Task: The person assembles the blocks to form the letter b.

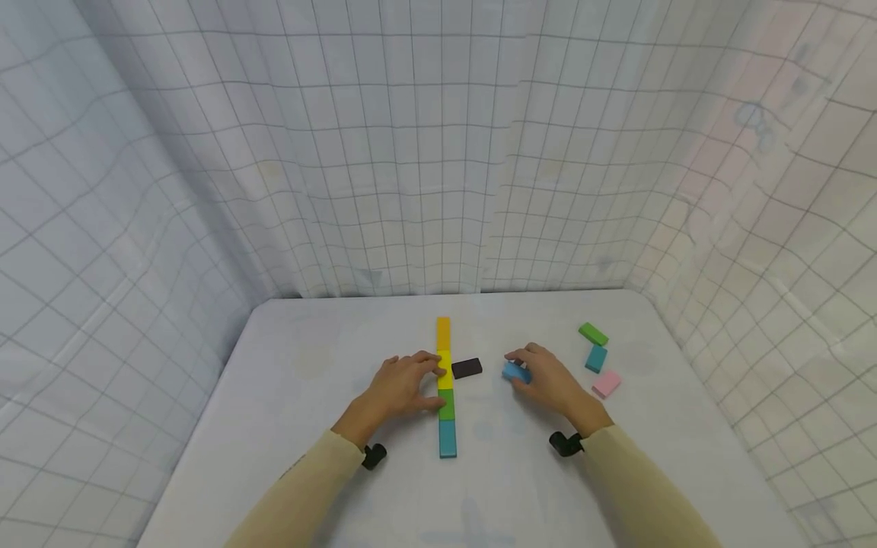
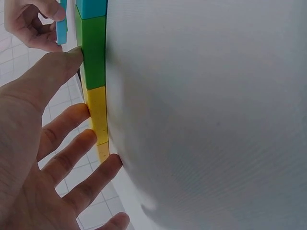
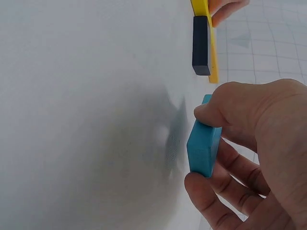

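Head view shows a white table [image 1: 473,502] with four blocks laid end to end in a straight row from its middle toward the far edge: an orange-yellow rectangular block [image 1: 444,333] farthest, then a bright yellow rectangular block [image 1: 448,380], a green rectangular block [image 1: 448,412] and a teal rectangular block [image 1: 448,441] closest to the near edge. Their material is hard to tell. The left hand [image 1: 400,387] spreads its fingers along the row without gripping, thumb on the green block and fingertips on the bright yellow one, probably to keep the line straight. The right hand [image 1: 546,379] pinches a light blue rectangular block [image 1: 515,371] between thumb and fingertip, on the side of the row toward the table's right edge; that light hold likely makes turning easy. Whether the block clears the surface is uncertain. Between the hands, a black rectangular block [image 1: 467,368] lies with one short end just beside the bright yellow block, perhaps to branch off the row. Toward the far right corner, a loose green rectangular block [image 1: 593,333], a loose teal rectangular block [image 1: 596,358] and a pink rectangular block [image 1: 606,384] lie at differing angles, well apart from the row, apparently as spares.
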Tool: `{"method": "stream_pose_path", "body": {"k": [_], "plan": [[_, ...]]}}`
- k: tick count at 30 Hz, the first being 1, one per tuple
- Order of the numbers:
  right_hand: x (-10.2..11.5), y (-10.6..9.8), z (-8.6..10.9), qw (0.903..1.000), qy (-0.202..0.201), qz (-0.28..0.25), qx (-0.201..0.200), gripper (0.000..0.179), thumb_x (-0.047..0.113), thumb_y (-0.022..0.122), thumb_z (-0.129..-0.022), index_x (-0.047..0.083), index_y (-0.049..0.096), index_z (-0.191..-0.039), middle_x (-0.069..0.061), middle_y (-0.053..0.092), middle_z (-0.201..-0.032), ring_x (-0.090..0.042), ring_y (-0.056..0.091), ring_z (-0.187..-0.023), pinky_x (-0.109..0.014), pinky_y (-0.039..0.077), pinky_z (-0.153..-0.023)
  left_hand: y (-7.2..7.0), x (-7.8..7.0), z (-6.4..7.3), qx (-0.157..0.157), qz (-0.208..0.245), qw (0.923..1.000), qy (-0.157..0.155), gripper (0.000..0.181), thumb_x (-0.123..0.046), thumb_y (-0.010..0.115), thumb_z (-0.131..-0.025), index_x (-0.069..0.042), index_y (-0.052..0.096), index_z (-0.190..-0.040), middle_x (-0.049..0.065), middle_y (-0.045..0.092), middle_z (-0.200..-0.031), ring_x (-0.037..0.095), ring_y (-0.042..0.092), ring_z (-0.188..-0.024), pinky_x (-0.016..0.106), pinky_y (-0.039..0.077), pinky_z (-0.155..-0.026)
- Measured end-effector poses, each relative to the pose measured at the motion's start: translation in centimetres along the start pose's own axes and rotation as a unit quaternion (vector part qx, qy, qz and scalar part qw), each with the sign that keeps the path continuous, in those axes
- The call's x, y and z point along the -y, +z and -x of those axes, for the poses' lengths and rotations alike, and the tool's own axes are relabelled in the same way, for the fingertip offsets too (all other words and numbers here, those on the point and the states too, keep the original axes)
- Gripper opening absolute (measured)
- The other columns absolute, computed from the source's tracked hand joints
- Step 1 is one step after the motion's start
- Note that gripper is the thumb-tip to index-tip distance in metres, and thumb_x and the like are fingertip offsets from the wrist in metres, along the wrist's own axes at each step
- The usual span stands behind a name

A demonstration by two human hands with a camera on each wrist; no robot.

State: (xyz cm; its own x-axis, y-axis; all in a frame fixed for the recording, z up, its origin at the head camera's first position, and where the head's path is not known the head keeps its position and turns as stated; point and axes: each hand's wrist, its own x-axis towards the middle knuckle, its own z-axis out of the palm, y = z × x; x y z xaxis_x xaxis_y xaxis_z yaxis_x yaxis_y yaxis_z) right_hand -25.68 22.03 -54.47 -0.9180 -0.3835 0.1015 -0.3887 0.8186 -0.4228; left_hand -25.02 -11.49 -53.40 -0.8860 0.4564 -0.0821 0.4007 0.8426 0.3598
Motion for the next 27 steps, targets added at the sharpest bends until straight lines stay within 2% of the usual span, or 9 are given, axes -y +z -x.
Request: {"method": "stream_pose_path", "body": {"k": [10,19,27], "plan": [[0.7,1.0,-1.1,0.9998,-0.002,-0.016,0.009,0.043,0.008,0.088,-0.102,0.007,0.08,-0.144,-0.011,0.075,-0.124,-0.025,0.073,-0.112,-0.05,0.066,-0.107,-0.1,-0.1,0.0,0.0,0.005,1.0,0.0,0.054,-0.051,0.093,-0.098,-0.022,0.082,-0.141,0.005,0.065,-0.171,0.034,0.063,-0.159,0.079,0.041,-0.135],[1.5,1.4,-2.1,0.999,0.03,-0.01,0.032,0.045,0.014,0.089,-0.103,0.011,0.079,-0.147,-0.008,0.075,-0.129,-0.023,0.07,-0.117,-0.05,0.065,-0.115,-0.1,-0.2,0.0,0.003,0.001,1.0,-0.007,0.054,-0.051,0.092,-0.099,-0.022,0.081,-0.143,0.004,0.064,-0.172,0.033,0.062,-0.16,0.078,0.04,-0.136],[1.5,1.7,-2.5,0.9986,0.036,-0.019,0.034,0.045,0.014,0.088,-0.104,0.012,0.078,-0.148,-0.007,0.075,-0.13,-0.023,0.07,-0.118,-0.051,0.064,-0.114,-0.3,-0.2,-0.1,0.008,-0.002,0.9999,-0.011,0.054,-0.053,0.092,-0.099,-0.024,0.081,-0.143,0.004,0.064,-0.173,0.033,0.062,-0.161,0.078,0.039,-0.137]]}}
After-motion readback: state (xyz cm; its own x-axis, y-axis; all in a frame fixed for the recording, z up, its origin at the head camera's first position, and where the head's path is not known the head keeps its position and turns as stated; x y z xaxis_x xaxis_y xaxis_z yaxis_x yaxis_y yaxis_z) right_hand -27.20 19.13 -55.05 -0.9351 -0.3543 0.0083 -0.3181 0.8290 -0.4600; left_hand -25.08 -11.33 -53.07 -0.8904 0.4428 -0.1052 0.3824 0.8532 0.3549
